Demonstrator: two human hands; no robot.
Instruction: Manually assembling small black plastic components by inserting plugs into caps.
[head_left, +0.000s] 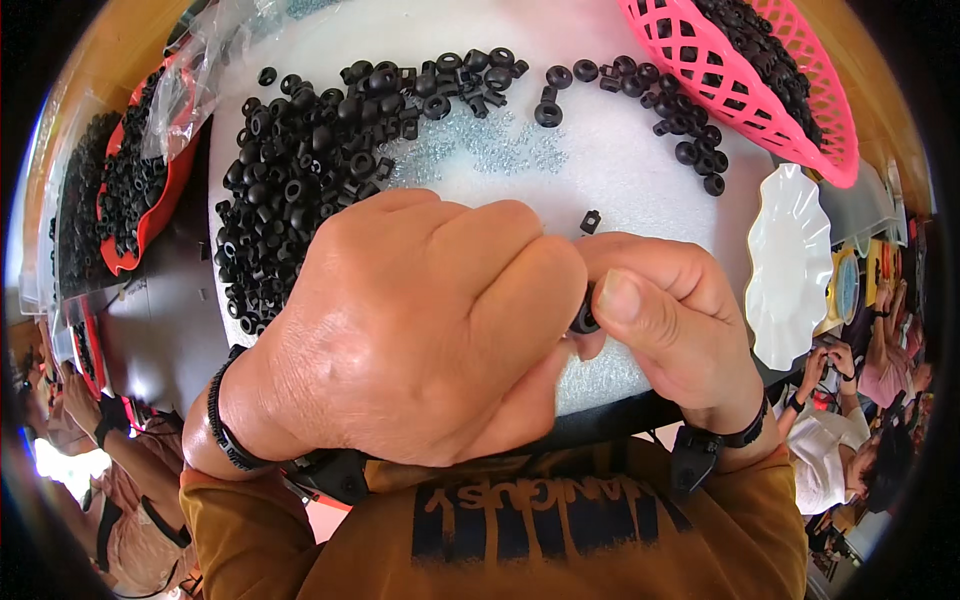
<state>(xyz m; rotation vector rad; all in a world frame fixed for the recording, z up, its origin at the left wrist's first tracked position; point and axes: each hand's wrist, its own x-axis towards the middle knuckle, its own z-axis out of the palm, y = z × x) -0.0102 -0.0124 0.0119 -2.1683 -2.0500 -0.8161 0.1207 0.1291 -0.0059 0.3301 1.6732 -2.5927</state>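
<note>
My left hand (430, 320) and my right hand (670, 310) meet over the front of a white foam pad (600, 385). A small round black part (586, 315) is pinched between my right thumb and fingers, mostly covered by them. The left fist is curled against it, its fingertips out of sight, so what it grips is hidden. Just beyond the hands lies a small square black piece (590, 221) with a hole. To the left spreads a big heap of black caps and rings (295, 185). Tiny clear pieces (480, 142) are scattered behind my hands.
A pink lattice basket (690, 75) full of black parts stands at the back right, with loose black balls (690, 125) beside it. A white scalloped dish (790, 265) lies at right. Red trays (150, 215) of black parts are at left. Other people sit on both sides.
</note>
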